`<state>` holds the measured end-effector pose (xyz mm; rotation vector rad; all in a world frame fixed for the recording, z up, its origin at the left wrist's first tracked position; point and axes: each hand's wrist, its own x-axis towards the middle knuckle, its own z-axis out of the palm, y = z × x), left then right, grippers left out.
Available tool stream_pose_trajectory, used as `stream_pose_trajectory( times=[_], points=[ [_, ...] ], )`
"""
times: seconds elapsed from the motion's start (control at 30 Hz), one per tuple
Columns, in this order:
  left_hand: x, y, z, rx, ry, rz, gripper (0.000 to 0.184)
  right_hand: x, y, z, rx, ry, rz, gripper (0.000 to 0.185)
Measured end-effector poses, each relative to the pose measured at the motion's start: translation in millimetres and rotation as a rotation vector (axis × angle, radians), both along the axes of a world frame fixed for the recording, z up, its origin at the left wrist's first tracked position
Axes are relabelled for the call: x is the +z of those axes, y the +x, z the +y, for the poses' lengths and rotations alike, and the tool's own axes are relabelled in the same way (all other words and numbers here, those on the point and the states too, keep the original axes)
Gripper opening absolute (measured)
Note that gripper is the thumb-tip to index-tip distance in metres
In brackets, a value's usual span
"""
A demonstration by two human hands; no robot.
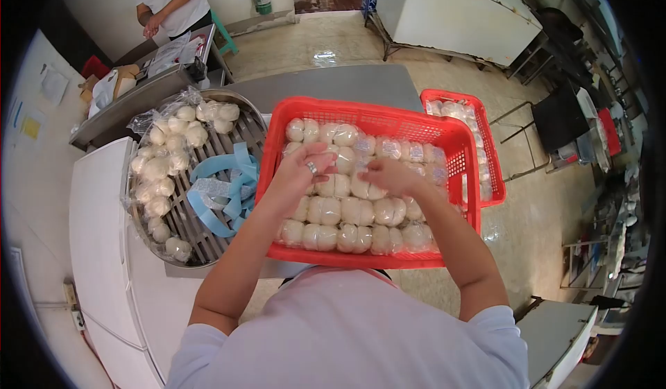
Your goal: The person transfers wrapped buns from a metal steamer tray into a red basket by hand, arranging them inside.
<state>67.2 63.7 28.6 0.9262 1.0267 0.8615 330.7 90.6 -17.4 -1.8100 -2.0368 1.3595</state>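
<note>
Wrapped packs of white buns (357,211) lie in rows inside a red plastic basket (277,120). Over the basket's middle, my left hand (302,169), with a ring on one finger, has its fingers bent and apart, close above the packs. Facing it is my right hand (393,176), its fingertips pinched at the plastic of one bun pack (366,189). Some packs towards the far right carry printed labels. My hands partly cover the packs beneath them.
To the left, a round slatted metal tray (208,245) holds bagged buns and light blue straps (208,212). A second red basket (494,193) of packs sits beyond on the right. Another person (173,4) stands at a far-left desk. A white chest freezer (458,14) is at the back.
</note>
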Motion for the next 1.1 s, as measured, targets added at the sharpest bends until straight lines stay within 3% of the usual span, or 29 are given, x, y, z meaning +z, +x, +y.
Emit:
stream_pose_trajectory(
  times=[0.07,0.2,0.3,0.4,0.5,0.6,0.63,0.7,0.77,0.87,0.93,1.03,1.1],
  points=[
    [-5,-15,-8,0.043,-0.021,-0.026,0.044,-39,-6,-1,-0.044,0.034,0.004,0.057],
    [-22,-49,-14,0.13,-0.027,-0.082,0.033,-24,-38,-2,-0.063,-0.015,-0.11,0.06],
    [-30,-68,-11,0.156,0.026,-0.083,0.028,-62,-43,-3,-0.111,0.176,-0.11,0.065],
    [-25,-92,-2,0.184,0.036,-0.116,0.026,-65,-43,-2,0.017,0.331,-0.296,0.069],
    [-45,-127,26,0.267,0.21,0.047,0.024,-44,-61,-7,-0.091,0.108,-0.265,0.071],
    [-59,-168,67,0.465,0.374,0.502,0.037,-44,-65,-4,-0.067,0.071,-0.304,0.068],
    [-68,-179,83,0.535,0.435,0.686,0.042,-48,-70,-8,-0.08,0.179,-0.358,0.065],
    [-112,-204,127,0.813,0.692,1.148,0.044,-59,-74,-19,-0.114,0.396,-0.471,0.061],
    [-155,-223,166,0.908,0.754,1.339,0.04,-58,-80,-25,-0.167,0.381,-0.487,0.057],
    [-180,-243,196,0.764,0.576,1.152,0.028,-66,-79,-39,-0.218,0.483,-0.433,0.056],
    [-170,-248,199,0.655,0.476,0.935,0.021,-72,-74,-47,-0.243,0.599,-0.391,0.056],
    [-134,-238,180,0.673,0.67,0.803,0.013,-69,-73,-57,-0.275,0.75,-0.331,0.055],
    [-104,-227,163,0.65,0.78,0.613,0.012,-28,-85,-56,-0.276,0.81,-0.258,0.058]
  ],
)
